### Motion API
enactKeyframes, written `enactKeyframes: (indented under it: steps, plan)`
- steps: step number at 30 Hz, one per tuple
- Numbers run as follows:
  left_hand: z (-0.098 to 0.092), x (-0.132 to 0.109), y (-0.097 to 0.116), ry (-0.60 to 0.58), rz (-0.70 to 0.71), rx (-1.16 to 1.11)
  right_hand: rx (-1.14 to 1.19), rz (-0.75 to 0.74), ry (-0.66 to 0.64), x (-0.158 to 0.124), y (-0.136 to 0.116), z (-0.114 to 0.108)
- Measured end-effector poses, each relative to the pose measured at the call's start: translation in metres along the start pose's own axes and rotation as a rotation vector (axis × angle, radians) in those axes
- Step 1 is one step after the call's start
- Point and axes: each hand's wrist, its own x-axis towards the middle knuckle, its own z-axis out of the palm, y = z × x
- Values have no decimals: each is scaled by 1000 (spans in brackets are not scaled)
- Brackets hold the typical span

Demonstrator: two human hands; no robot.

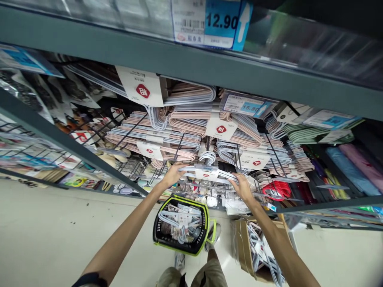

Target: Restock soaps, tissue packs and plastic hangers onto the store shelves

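Note:
My left hand (174,174) and my right hand (241,186) grip opposite ends of a pack of pale blue clothes hangers (206,173). A white paper band with a red mark wraps the pack's middle, and its hooks point toward the shelf. Right behind it, bundled pink and blue hangers (185,115) lie in stacks on a wire shelf. Below my hands, a black shopping basket (156,229) with a lime-green rim stands on the floor. Inside it lies another banded pack of blue hangers (170,218) on top of other goods.
A grey shelf beam (191,65) with price tags crosses above my hands. At lower right stands an open cardboard box (243,249) of hangers, close to my right forearm. Red packaged goods (278,190) lie on the shelf at right. My feet are beside the basket.

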Motion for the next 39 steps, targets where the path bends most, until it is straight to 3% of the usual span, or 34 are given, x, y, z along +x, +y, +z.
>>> enactKeyframes:
  steps: [7,14,20,32,39]
  plan:
    - [4,-5,-16,2,38,134,-4,-9,-72,10,11,28]
    - [18,-15,-17,107,108,279,-16,-4,-75,10,15,26]
    - [23,-23,-21,190,196,365,-66,-88,-23,-1,11,29]
    - [26,-16,-19,184,158,383,-119,-96,52,5,6,37]
    - [28,1,-12,169,91,397,-131,-104,81,20,8,37]
